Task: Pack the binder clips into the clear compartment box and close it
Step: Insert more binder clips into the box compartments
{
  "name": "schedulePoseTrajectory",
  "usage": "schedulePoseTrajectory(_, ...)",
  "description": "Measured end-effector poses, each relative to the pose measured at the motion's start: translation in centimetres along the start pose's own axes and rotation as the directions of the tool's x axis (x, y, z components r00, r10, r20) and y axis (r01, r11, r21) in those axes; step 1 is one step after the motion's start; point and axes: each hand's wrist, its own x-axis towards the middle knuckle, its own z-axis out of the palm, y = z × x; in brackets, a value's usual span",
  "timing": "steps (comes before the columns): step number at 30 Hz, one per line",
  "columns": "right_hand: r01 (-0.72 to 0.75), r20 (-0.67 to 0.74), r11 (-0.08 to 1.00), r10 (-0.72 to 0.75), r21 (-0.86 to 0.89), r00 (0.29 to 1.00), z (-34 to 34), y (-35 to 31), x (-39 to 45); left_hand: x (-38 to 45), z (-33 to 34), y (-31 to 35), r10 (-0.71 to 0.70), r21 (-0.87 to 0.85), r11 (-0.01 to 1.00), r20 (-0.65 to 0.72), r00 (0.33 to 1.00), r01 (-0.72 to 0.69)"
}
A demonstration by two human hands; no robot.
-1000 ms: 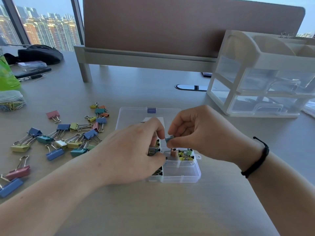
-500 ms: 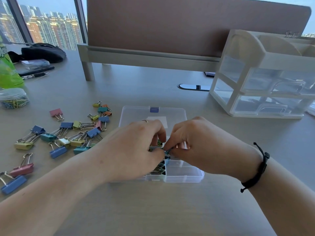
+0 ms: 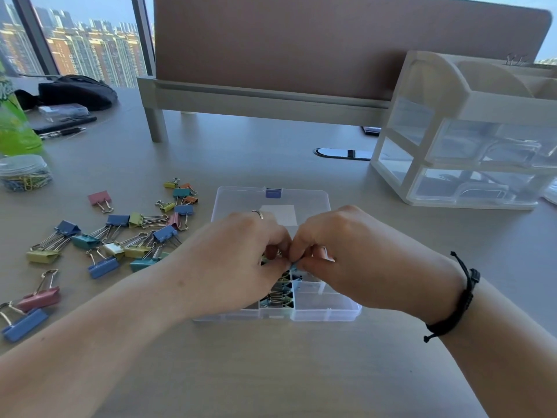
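From the head view, the clear box (image 3: 325, 313) lies open on the desk (image 3: 271, 372) right in front of the person, its flat lid (image 3: 229, 200) swung back away from them with a purple latch (image 3: 273, 192) at the far edge and a white label showing through. The box is split by thin walls into small compartments; those near the middle hold tightly packed clips (image 3: 278, 294) in blue, green and yellow with black inner faces, while the compartments at the near right corner show only clear plastic. Both hands meet over the box's middle. The left hand (image 3: 241, 254), a ring on one finger, has its fingers curled down into the box, and the right hand (image 3: 355, 254), a black cord on its wrist, curls in against it; the fingertips of both pinch at a small light-blue clip (image 3: 293, 267) between them, so each grip is closed tight on that piece. More loose clips (image 3: 120, 236) in blue, yellow, pink, teal and orange lie scattered on the desk left of the box, some touching, the nearest just beside the lid's left edge. A drawer unit (image 3: 470, 140) stands well apart at the far right, and a tub of paperclips (image 3: 24, 173) at the far left. Bare desk spreads near the front edge, below the forearms.
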Motion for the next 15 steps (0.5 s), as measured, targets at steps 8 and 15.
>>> schedulePoseTrajectory(8, -0.001, 0.038, 0.999, 0.003, -0.043, 0.999, -0.08, -0.06, 0.01, 0.14, 0.18, -0.48, -0.008, -0.074, 0.997, -0.006, 1.000, 0.008)
schedulePoseTrajectory(15, -0.026, -0.018, 1.000, 0.026, -0.015, 1.000, 0.00, 0.18, -0.01, 0.44, 0.15, -0.67, -0.033, -0.109, 0.993, 0.030, 0.999, 0.037)
